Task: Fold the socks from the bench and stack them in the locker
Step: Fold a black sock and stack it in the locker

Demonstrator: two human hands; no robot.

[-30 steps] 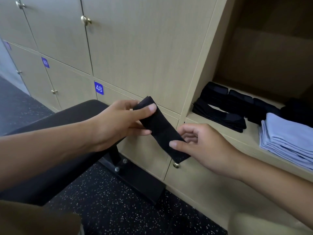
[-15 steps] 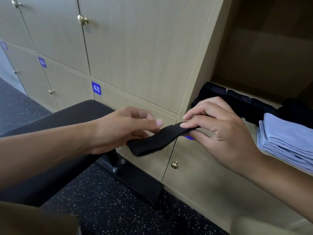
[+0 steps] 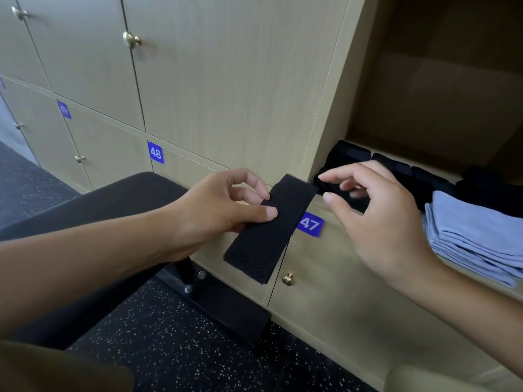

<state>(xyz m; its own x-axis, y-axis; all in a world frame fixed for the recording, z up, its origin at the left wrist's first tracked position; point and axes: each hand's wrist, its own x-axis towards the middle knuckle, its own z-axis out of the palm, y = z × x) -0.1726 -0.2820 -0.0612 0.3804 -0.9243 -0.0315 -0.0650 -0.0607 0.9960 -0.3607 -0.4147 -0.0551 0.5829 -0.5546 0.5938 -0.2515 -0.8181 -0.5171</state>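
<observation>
Sock (image 3: 266, 227): black perforated knit, folded into a flat strip, held in the air before door 47 (image 3: 310, 224). Our left hand (image 3: 218, 210) pinches it, thumb on top. Our right hand (image 3: 376, 219) hovers just beside its upper end, fingers loosely spread, gripping nothing. Folded black socks (image 3: 396, 168) and pale blue socks (image 3: 475, 236) lie in the wood-grain locker (image 3: 325, 108).

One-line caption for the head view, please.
Left hand pinches a folded black mesh sock before beige wooden lockers; open right hand hovers nearby.

locker door (image 3: 107, 154) tags 49, 48, 47
</observation>
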